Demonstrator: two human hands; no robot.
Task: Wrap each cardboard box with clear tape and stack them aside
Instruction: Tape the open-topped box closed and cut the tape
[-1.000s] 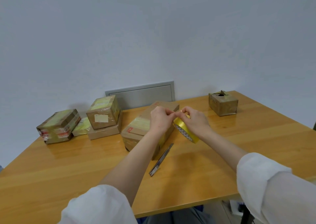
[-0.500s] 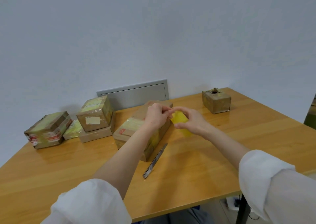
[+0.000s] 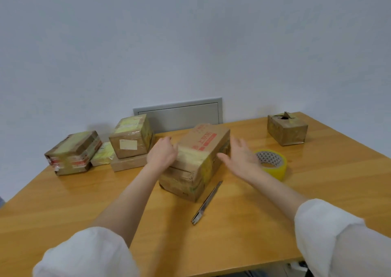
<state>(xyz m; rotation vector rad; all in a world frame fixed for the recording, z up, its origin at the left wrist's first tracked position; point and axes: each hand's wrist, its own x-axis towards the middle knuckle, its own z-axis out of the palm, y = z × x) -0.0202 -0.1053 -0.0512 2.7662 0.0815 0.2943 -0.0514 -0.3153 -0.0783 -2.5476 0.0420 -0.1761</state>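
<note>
Tape roll (image 3: 273,165) just dropped on tabletop (image 3: 254,223). Right hand (image 3: 240,156) empty, open beside box (image 3: 196,162); left hand (image 3: 161,154) flat against its side. Wrap likely done, stack next.

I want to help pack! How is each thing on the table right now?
big box: taped, lying between both hands.
left hand: open, on the box's left side.
right hand: open, holding nothing.
tape roll: lying flat, unheld.
knife: lying by the big box; blade unclear.
small box: top torn open.
stacked box: taped, on top of a flat box.
far-left box: taped, standing alone.
</note>
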